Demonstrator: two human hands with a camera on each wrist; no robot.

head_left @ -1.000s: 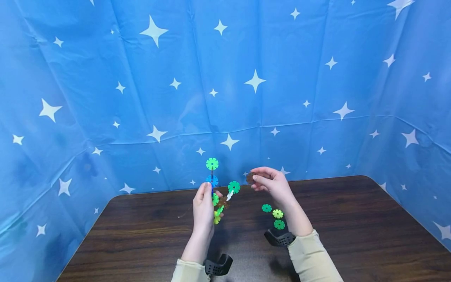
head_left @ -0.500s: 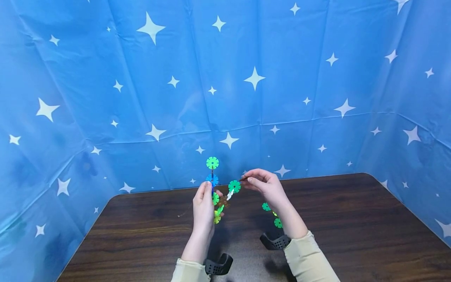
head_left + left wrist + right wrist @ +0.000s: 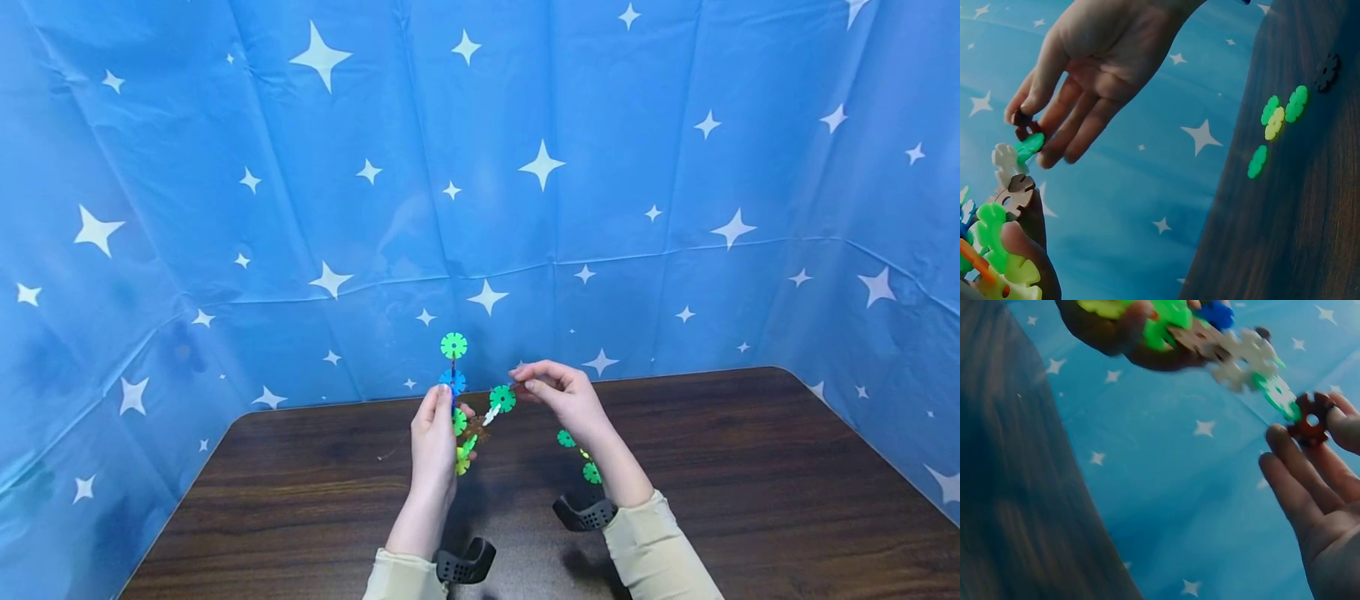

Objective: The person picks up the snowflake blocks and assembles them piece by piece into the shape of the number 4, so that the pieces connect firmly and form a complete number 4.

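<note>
In the head view my left hand (image 3: 433,442) grips a linked chain of notched plastic snowflake discs, held up over the table. A light green disc (image 3: 447,345) tops it, above a blue disc (image 3: 447,382). The chain's other arm runs through a brown disc (image 3: 477,427) and a white disc (image 3: 491,415) to a darker green disc (image 3: 497,399). My right hand (image 3: 566,404) pinches another brown disc (image 3: 1301,432) between thumb and fingertips, its edge right at the green disc's rim in the right wrist view. Fingers of my left hand hide part of the chain.
Loose green discs (image 3: 1297,104), a yellow disc (image 3: 1275,124) and a dark disc (image 3: 1327,74) lie on the brown wooden table (image 3: 300,492), beneath my right forearm. A blue curtain (image 3: 480,225) with white stars stands behind the table's back edge.
My right hand has moved left with the brown disc, turning it edge-on, to the green disc at the chain's end. My left hand has stayed nearly still.
</note>
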